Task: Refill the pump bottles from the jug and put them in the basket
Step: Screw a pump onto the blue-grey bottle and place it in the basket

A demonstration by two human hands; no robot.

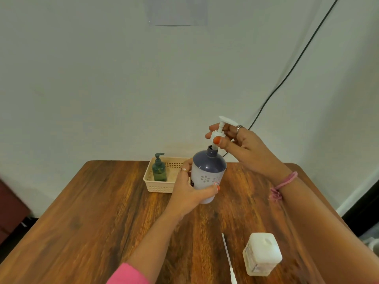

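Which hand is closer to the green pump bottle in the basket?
Left. The left hand grips the purple bottle just beside the basket holding the green pump bottle. The right hand is higher and farther right, holding the white pump.

Open wood to the left, clutter to the right and far centre

From table (88,212) centre, 7 to 10 o'clock lies bare; the basket (162,186) with its green bottle (159,170) blocks 12, the held purple bottle (207,175) stands just beside it at 1, and the jug (261,254) and loose pump tube (227,257) sit at 5.
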